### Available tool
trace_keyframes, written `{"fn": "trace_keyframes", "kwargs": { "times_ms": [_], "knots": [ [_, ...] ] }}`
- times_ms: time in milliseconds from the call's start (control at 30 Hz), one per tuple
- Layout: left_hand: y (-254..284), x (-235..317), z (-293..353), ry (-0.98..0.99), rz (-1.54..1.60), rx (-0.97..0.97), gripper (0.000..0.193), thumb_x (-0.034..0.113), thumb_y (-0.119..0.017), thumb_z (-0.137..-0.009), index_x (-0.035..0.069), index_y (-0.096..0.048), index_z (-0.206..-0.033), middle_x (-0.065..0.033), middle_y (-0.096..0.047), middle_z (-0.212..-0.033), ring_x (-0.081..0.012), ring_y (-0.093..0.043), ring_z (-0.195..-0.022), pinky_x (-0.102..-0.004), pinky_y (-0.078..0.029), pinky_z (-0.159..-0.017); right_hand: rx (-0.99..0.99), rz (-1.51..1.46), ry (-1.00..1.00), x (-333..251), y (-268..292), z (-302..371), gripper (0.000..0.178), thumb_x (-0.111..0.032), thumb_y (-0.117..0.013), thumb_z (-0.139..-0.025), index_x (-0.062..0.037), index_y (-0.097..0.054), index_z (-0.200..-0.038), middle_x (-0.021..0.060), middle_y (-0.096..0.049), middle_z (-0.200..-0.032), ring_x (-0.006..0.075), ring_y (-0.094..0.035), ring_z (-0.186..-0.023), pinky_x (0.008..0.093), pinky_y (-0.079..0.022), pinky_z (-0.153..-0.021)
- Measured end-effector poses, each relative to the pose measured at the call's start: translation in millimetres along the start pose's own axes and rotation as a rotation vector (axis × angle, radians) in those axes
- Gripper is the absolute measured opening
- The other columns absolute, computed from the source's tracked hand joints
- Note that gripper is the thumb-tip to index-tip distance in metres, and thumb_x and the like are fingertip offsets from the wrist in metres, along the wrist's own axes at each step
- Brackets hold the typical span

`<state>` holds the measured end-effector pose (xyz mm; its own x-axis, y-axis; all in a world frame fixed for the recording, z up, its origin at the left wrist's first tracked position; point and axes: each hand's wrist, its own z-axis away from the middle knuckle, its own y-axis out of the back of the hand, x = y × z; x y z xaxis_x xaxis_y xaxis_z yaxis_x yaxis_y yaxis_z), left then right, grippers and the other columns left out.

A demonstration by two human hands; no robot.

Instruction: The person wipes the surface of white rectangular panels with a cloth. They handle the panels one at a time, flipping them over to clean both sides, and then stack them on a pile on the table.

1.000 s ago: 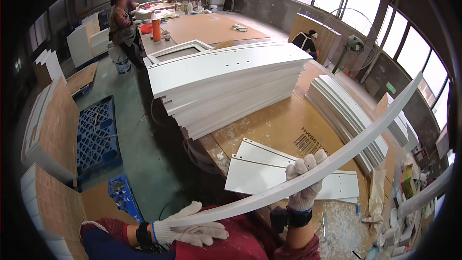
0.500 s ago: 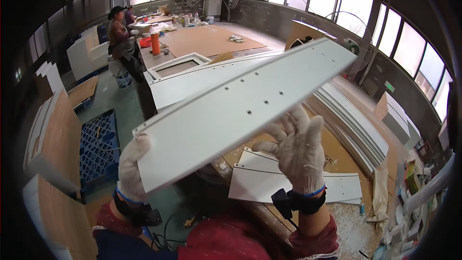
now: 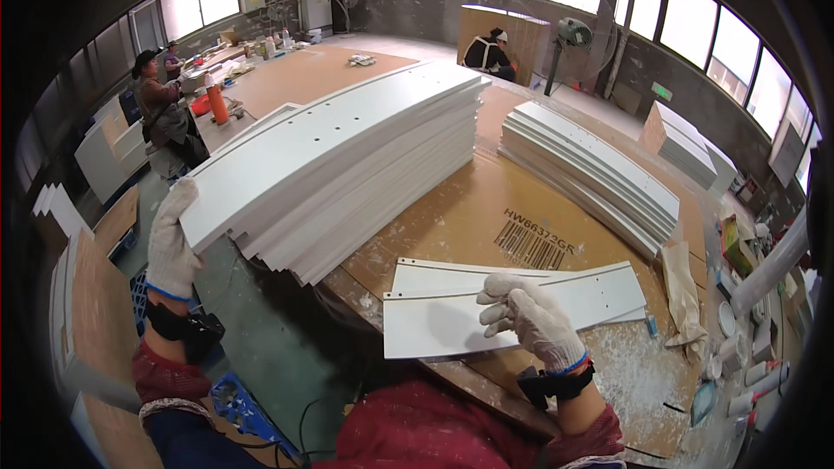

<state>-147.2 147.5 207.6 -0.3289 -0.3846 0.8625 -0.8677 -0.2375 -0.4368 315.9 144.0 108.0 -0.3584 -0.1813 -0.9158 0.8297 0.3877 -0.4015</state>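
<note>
My left hand (image 3: 174, 230), in a white knit glove, grips the near left end of a long white drilled panel (image 3: 287, 139). That panel lies along the top of a tall stack of white panels (image 3: 373, 182), its held end jutting past the stack. My right hand (image 3: 532, 321), gloved alike, is empty with its fingers loosely bent and apart. It is over a loose white panel (image 3: 443, 326) with a dark groove along one edge. Another white panel (image 3: 434, 275) lies partly beneath that one; whether my right hand touches the upper one I cannot tell.
Cardboard (image 3: 469, 217) covers the bench. A second stack of white panels (image 3: 599, 174) stands to the right, near crumpled cloth (image 3: 686, 304) and white dust. An orange bottle (image 3: 215, 102) stands on the far table. One person (image 3: 161, 104) stands far left; another (image 3: 488, 54) is low behind the bench, near a fan (image 3: 575, 32).
The drilled panel has gone from being held up in the air to lying on the tall stack. My right hand has come away from it and down over the loose panels. The view has swung right.
</note>
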Motion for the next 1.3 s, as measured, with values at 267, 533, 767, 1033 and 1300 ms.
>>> {"fn": "trace_keyframes", "kwargs": {
  "times_ms": [267,533,767,1033,1300],
  "knots": [
    [-14.8,9.8,-27.3,0.066,-0.492,0.265,0.048,0.043,-0.064,-0.087,0.002,-0.06,-0.113,-0.0034,-0.063,-0.077,-0.0087,-0.059,-0.05,-0.0189,-0.039,-0.028,0.304,0.123,-0.053,0.2,57.0,56.7,0.038,-0.029,-0.051,-0.097,0.0017,-0.053,-0.12,0.013,-0.06,-0.106,0.0208,-0.063,-0.088,0.0312,-0.052,-0.073],
    [-28.9,26.1,-33.9,0.258,-0.88,0.173,0.053,0.056,-0.057,-0.087,0.004,-0.064,-0.088,-0.0011,-0.057,-0.059,-0.0086,-0.049,-0.035,-0.0215,-0.035,-0.029,0.172,0.379,0.01,-29.8,39.2,-40.7,0.043,-0.036,-0.052,-0.095,0.0012,-0.053,-0.118,0.0099,-0.06,-0.097,0.0165,-0.062,-0.079,0.0297,-0.051,-0.07],
    [-6.3,37.0,-41.7,0.069,-1.538,0.096,0.06,0.056,-0.054,-0.087,-0.002,-0.06,-0.069,-0.0032,-0.052,-0.05,-0.0121,-0.051,-0.042,-0.0245,-0.037,-0.041,0.186,1.114,0.299,-83.7,-31.3,-233.4,0.062,-0.055,-0.041,-0.091,0.0032,-0.054,-0.11,0.0296,-0.06,-0.109,0.0404,-0.056,-0.107,0.0455,-0.043,-0.092],
    [17.5,-9.3,-28.9,-0.146,-0.932,0.292,0.035,0.034,-0.059,-0.093,0.0,-0.059,-0.085,0.0024,-0.053,-0.075,-0.0041,-0.046,-0.067,-0.0212,-0.038,-0.06,0.272,1.216,0.411,-94.5,-44.1,-300.8,0.061,-0.052,-0.049,-0.086,0.0061,-0.061,-0.102,0.0302,-0.062,-0.102,0.0427,-0.059,-0.101,0.0466,-0.046,-0.088],
    [89.1,-15.5,13.7,-0.258,-0.989,0.349,0.042,0.028,-0.052,-0.094,0.002,-0.043,-0.127,-0.0098,-0.042,-0.119,-0.0184,-0.045,-0.105,-0.0346,-0.038,-0.087,-0.194,1.324,0.282,-86.2,13.2,-200.3,0.049,-0.049,-0.051,-0.091,-0.0021,-0.06,-0.104,0.0174,-0.062,-0.087,0.0313,-0.063,-0.082,0.0392,-0.049,-0.073]
  ]
}}
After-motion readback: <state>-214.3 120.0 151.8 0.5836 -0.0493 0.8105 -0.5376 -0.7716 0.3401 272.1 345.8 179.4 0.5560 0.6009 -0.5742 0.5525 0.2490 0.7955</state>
